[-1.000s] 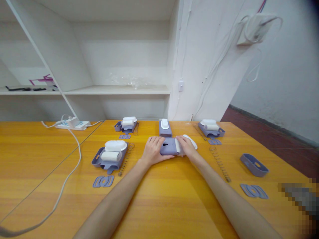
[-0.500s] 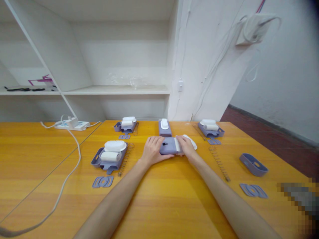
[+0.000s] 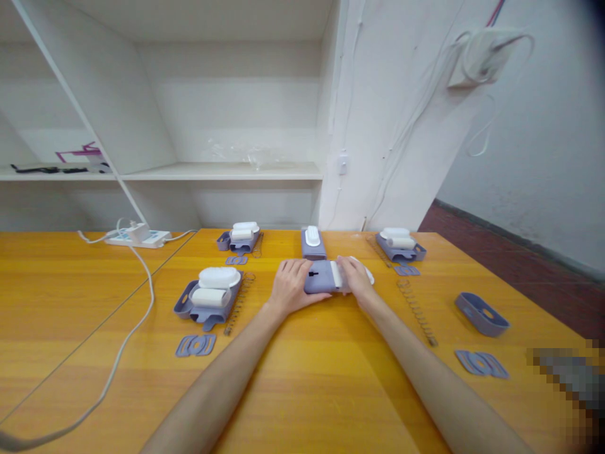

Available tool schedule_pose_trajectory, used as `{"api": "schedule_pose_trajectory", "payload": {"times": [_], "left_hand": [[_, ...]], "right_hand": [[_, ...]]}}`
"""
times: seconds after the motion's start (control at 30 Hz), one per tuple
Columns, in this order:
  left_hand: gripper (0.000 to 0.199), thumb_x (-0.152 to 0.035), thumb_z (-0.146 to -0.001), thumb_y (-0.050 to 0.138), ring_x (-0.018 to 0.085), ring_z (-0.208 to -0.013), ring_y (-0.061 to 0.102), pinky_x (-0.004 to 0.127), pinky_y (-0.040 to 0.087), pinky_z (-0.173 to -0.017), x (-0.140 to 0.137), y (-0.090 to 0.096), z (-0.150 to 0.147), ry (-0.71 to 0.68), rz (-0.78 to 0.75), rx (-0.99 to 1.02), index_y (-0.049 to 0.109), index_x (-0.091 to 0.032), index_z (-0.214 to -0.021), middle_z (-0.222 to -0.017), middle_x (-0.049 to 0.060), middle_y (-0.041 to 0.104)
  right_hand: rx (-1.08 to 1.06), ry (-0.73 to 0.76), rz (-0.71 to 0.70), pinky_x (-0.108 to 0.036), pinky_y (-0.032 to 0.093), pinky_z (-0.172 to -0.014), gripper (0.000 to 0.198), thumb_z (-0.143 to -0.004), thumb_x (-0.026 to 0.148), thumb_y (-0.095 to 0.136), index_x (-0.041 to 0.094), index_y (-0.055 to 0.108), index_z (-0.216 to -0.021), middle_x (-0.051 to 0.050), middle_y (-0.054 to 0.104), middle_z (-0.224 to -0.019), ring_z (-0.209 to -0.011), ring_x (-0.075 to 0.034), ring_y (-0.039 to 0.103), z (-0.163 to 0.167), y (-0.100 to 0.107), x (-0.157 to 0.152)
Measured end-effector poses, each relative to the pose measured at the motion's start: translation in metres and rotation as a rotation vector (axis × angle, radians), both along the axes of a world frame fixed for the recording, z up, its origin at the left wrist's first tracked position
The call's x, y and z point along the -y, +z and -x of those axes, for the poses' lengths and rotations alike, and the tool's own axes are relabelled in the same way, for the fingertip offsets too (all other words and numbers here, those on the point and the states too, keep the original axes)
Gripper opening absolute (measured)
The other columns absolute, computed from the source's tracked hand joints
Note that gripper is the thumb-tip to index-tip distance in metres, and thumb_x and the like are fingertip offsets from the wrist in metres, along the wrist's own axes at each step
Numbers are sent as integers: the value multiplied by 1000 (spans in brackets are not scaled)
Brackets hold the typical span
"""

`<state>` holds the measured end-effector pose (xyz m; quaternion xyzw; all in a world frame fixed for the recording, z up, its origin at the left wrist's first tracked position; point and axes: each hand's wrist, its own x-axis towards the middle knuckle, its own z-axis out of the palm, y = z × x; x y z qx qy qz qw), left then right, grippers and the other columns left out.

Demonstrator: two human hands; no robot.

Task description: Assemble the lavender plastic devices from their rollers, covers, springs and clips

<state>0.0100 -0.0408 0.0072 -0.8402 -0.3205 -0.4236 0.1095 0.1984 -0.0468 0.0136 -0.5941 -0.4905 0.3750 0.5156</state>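
Note:
Low over the middle of the wooden table, my left hand (image 3: pixel 289 285) is wrapped round the left end of a purple-grey plastic housing (image 3: pixel 321 282) that lies on its side. A small black slot-like mark shows on the housing's face. At its right end a white cylindrical part (image 3: pixel 336 275) sticks out, and the fingers of my right hand (image 3: pixel 358 281) are closed over that part. A white oval lid-like piece (image 3: pixel 370 275) shows partly behind my right hand. Just beyond stands another purple-grey housing (image 3: pixel 314 250) with a white ribbed oval piece (image 3: pixel 312 236) on it.
Sets of purple-grey and white parts lie at near left (image 3: pixel 208 315), far left (image 3: pixel 243 239) and far right (image 3: pixel 401 246). To the right are a coil spring (image 3: pixel 417 314), a purple-grey oval cup (image 3: pixel 482 314) and flat plates (image 3: pixel 481 364). A power strip (image 3: pixel 137 236) with a cable lies left.
My right hand has shifted very slightly, covering a little more of the white oval piece behind it. Both hands keep their hold on the housing and its white part.

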Motion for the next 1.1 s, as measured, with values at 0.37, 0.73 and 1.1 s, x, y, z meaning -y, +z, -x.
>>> {"api": "schedule_pose_trajectory", "payload": {"times": [0.37, 0.73, 1.1], "left_hand": [[70, -66, -65, 61, 28, -99, 55, 42, 41, -85, 0, 0, 1, -31, -6, -66, 49, -17, -114, -108, 13, 60], [68, -67, -66, 59, 28, -99, 55, 43, 41, -85, 0, -1, 2, -33, -29, -68, 51, -17, -112, -109, 14, 60], [67, -65, -66, 61, 29, -98, 56, 44, 41, -85, 0, -3, 3, -39, 18, -21, 50, -18, -113, -108, 14, 60]], "right_hand": [[46, 82, -51, -25, 39, -44, 37, -76, 55, 49, 19, 61, -76, 0, 59, -64, -54, -15, 51, 5, -3, 1], [71, 70, -99, -29, 44, -69, 37, -74, 53, 56, 19, 59, -87, -2, 63, -82, -78, -18, 56, 13, -1, 4], [-119, 51, -81, -28, 43, -74, 39, -73, 54, 57, 22, 54, -96, -1, 62, -89, -84, -18, 56, 22, 5, 12]]}}
